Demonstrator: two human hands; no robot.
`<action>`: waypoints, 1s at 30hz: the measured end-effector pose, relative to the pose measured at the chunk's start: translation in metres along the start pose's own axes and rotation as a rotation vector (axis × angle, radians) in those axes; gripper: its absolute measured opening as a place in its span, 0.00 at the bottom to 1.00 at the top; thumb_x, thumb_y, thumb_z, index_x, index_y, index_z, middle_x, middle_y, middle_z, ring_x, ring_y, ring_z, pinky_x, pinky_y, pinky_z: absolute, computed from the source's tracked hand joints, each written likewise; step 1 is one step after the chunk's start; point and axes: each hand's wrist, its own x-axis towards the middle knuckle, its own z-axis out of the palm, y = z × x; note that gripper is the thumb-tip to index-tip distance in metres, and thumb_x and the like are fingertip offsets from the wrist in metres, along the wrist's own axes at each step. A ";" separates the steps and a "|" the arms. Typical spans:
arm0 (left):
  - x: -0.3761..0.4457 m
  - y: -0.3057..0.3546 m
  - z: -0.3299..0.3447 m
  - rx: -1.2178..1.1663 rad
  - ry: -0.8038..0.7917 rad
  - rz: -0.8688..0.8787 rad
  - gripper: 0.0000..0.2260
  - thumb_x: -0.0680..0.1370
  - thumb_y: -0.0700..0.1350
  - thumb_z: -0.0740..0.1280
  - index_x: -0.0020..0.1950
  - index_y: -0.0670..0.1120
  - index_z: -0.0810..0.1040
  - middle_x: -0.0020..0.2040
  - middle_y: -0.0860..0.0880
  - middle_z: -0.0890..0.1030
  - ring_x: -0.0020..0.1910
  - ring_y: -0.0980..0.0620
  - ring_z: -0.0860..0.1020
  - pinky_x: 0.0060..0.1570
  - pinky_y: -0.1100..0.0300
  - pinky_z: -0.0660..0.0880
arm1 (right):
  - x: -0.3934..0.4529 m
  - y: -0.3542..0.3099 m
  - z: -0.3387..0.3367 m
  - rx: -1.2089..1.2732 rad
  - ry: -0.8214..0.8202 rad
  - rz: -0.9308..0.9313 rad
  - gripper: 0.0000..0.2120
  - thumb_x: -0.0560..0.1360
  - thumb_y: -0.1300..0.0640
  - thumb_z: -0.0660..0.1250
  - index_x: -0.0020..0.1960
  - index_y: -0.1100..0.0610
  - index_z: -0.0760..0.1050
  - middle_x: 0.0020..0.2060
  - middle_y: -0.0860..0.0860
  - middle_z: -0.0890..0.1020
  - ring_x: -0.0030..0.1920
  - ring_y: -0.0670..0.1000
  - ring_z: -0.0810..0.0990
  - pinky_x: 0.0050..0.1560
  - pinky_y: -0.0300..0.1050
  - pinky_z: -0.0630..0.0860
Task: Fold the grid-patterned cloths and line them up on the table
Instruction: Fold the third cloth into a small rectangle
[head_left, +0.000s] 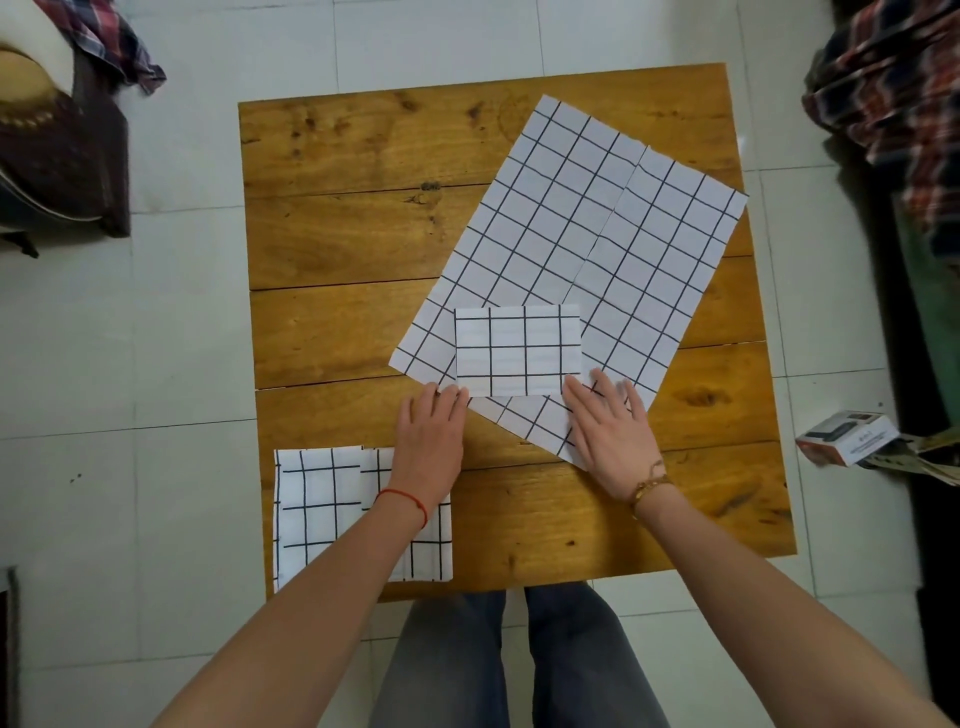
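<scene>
A small folded grid-patterned cloth (518, 349) lies on top of a large unfolded grid cloth (582, 244) spread at an angle over the right half of the wooden table (353, 234). My left hand (428, 441) lies flat with its fingertips at the folded cloth's near left corner. My right hand (610, 436) rests flat on the large cloth, fingertips touching the folded cloth's near right corner. Two folded grid cloths sit side by side at the near left corner: one (317, 512) fully visible, the other (428, 545) partly under my left forearm.
White floor tiles surround the table. A small cardboard box (847, 436) lies on the floor to the right, with plaid fabric (893, 88) farther back. Plaid cloth (111, 39) and dark furniture (62, 156) stand at the far left. My legs are at the table's near edge.
</scene>
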 end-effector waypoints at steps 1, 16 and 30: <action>0.000 0.001 0.000 -0.006 0.000 -0.003 0.27 0.76 0.40 0.61 0.76 0.46 0.61 0.72 0.47 0.66 0.72 0.44 0.61 0.71 0.45 0.60 | -0.004 0.006 0.000 0.002 0.011 0.009 0.26 0.79 0.49 0.45 0.73 0.55 0.65 0.72 0.49 0.68 0.74 0.58 0.60 0.72 0.60 0.53; 0.042 0.017 -0.014 -0.737 0.118 -0.676 0.13 0.74 0.50 0.70 0.53 0.45 0.74 0.49 0.48 0.77 0.47 0.49 0.75 0.47 0.52 0.77 | 0.121 -0.004 -0.072 0.399 0.299 0.129 0.08 0.77 0.58 0.61 0.51 0.58 0.77 0.49 0.54 0.80 0.52 0.57 0.73 0.51 0.49 0.68; 0.059 0.032 -0.015 -0.722 0.111 -0.718 0.07 0.76 0.46 0.68 0.51 0.45 0.78 0.46 0.49 0.80 0.44 0.51 0.77 0.42 0.59 0.75 | 0.149 -0.002 -0.067 0.357 0.146 0.054 0.08 0.76 0.59 0.62 0.54 0.58 0.75 0.50 0.55 0.78 0.55 0.57 0.72 0.53 0.48 0.67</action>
